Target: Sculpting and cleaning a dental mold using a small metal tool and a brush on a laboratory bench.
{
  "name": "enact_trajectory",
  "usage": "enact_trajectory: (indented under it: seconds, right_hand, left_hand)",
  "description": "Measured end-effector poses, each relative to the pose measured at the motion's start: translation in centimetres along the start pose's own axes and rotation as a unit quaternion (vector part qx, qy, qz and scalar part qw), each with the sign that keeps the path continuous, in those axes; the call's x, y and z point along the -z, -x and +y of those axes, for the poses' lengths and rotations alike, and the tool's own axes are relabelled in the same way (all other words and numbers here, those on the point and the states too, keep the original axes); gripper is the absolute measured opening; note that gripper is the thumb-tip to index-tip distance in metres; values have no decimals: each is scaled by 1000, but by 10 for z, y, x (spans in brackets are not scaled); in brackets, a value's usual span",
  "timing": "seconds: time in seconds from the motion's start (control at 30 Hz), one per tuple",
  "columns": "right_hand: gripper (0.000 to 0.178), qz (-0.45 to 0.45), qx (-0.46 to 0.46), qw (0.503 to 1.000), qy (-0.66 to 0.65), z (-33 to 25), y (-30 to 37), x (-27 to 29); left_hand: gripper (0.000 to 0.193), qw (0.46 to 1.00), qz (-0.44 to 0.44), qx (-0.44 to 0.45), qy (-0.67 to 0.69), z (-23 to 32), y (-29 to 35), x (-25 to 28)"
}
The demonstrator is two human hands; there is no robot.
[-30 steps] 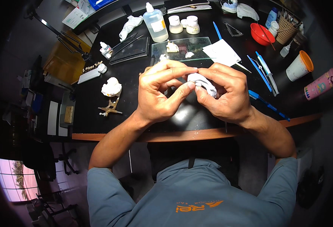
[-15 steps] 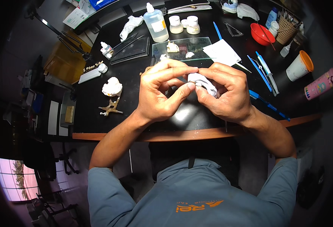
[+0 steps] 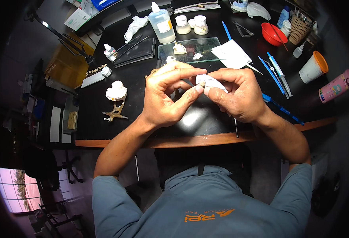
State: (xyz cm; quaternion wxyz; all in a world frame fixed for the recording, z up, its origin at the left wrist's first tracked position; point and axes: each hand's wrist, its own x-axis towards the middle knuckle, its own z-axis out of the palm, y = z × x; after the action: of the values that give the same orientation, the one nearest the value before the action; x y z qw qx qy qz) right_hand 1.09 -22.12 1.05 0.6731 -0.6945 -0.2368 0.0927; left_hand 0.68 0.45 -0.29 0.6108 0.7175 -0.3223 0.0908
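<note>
Both of my hands meet above the middle of the black desk (image 3: 142,85). My right hand (image 3: 240,95) grips a small white plaster cast (image 3: 208,82) between thumb and fingers. My left hand (image 3: 168,97) closes on the same cast from the left, its fingertips pinching the near end. Most of the cast is hidden by my fingers. A thin metal tool (image 3: 235,126) pokes out below my right hand.
A glass slab (image 3: 206,45) with white lumps lies behind my hands. A clear liquid bottle (image 3: 161,24), two white jars (image 3: 191,24), a red bowl (image 3: 273,33), an orange-rimmed cup (image 3: 313,67), blue tools (image 3: 275,73) and a white model on a metal frame (image 3: 116,97) stand around.
My hands have barely moved; the fingers shift slightly on the white cast.
</note>
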Motion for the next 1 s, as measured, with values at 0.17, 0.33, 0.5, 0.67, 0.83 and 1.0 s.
enact_trajectory:
  seconds: [0.17,0.33,0.5,0.67,0.83,1.0]
  right_hand:
    - [25,-15,-20,1000,-1,-1,0,2]
    - [23,-7,9,1000,4,3,0,2]
    - [27,-1,83,995,57,14,0,1]
    - [26,15,134,980,146,12,-2,1]
    - [29,75,275,924,254,15,-6,1]
    - [29,78,288,918,262,16,-7,0]
  left_hand:
    - [32,999,-16,-19,-37,-1,-1,3]
    - [32,1000,-6,-8,-19,0,-2,-1]
    - [32,1000,-2,-3,-14,0,-2,-1]
    - [32,999,23,-39,-8,-3,-3,-3]
    - [30,998,10,-56,-22,-4,-5,-3]
    - [28,998,18,-59,-15,-3,-5,-2]
